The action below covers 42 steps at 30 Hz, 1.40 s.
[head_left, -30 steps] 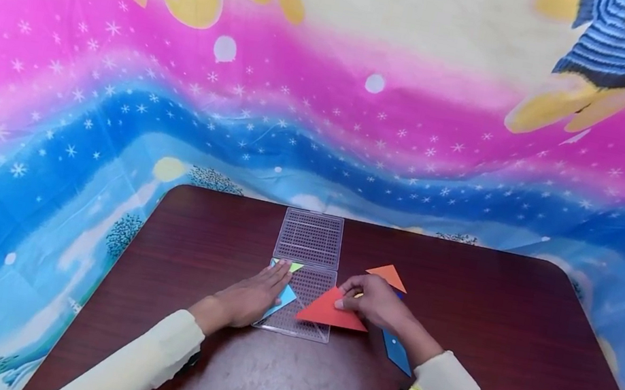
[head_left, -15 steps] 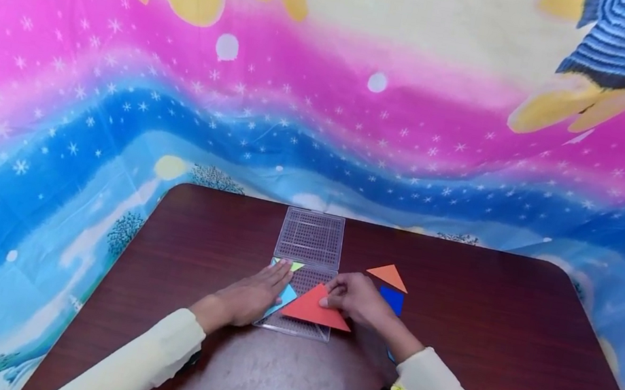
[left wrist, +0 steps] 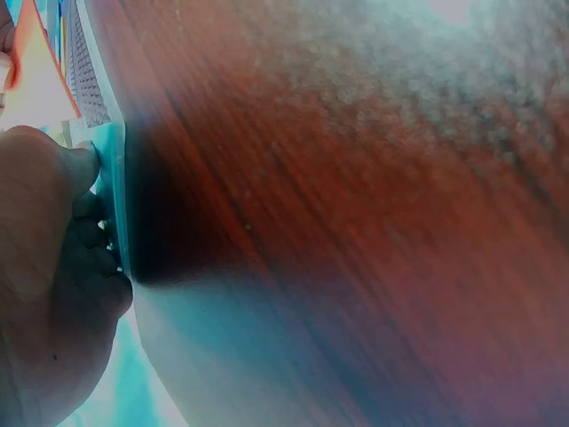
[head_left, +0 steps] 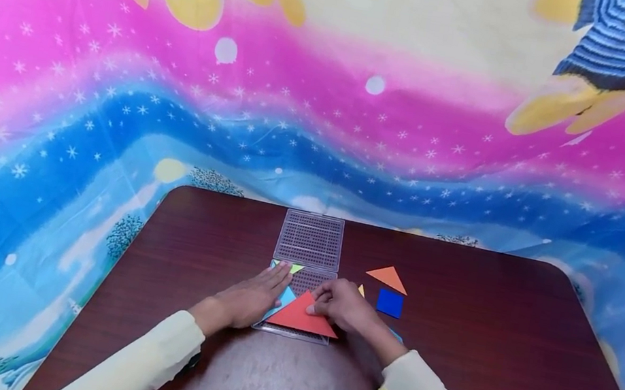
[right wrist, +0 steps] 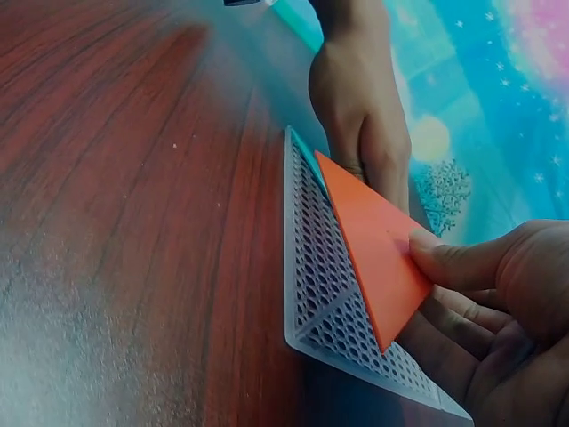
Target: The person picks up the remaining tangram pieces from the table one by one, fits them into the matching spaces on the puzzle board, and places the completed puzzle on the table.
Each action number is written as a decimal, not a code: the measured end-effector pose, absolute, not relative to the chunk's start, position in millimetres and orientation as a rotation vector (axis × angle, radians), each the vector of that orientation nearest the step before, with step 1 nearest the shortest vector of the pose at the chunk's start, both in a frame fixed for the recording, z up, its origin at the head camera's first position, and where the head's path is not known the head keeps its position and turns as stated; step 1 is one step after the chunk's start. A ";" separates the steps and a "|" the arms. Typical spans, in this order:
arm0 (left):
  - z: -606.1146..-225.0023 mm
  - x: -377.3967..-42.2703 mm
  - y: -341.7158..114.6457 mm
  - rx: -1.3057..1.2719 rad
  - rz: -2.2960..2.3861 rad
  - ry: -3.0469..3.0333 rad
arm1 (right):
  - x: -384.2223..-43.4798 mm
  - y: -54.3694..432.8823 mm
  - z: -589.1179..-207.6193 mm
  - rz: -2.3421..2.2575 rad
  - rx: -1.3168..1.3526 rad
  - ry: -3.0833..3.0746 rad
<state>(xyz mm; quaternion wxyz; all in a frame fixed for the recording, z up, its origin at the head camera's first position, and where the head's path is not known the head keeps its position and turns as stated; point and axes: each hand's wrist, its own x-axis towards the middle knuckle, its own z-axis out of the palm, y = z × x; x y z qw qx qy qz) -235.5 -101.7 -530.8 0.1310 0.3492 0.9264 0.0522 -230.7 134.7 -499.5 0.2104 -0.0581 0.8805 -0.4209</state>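
Observation:
My right hand [head_left: 346, 305] pinches a large red tangram triangle [head_left: 304, 316] between thumb and fingers. In the right wrist view the triangle [right wrist: 373, 245] is tilted over the clear perforated plastic case [right wrist: 324, 276]. The left hand [head_left: 246, 296] lies with straight fingers on a light blue triangle [head_left: 282, 300] at the left of the case's near half. A yellow-green piece [head_left: 296, 269] shows by its fingertips. The left wrist view has the left hand [left wrist: 53, 267] resting at the case's edge on the light blue piece [left wrist: 107, 165].
The case's far half [head_left: 311, 240] lies flat, opened away from the person. Right of it lie an orange triangle [head_left: 389, 278], a dark blue square [head_left: 390, 303], a yellow piece [head_left: 361, 290] and a mostly hidden blue piece [head_left: 396, 335]. A patterned cloth [head_left: 326, 114] hangs behind the table [head_left: 469, 332].
My right hand has carried the red triangle left and slightly nearer, until it overlaps the light blue triangle's edge in view. The dark blue square and yellow piece are uncovered. The left hand stays put.

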 end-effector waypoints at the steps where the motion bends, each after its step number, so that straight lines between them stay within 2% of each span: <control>1: -531.2 -235.9 -101.7 1.016 0.156 2.691 | -230.1 133.4 -499.8 -1.168 -0.161 2.451; 22: -529.2 -235.2 -100.1 1.035 0.124 2.713 | -225.8 118.3 -506.6 -1.154 -0.297 2.453; 42: -528.9 -236.5 -100.8 1.043 0.104 2.714 | -217.7 115.8 -509.9 -1.100 -0.293 2.603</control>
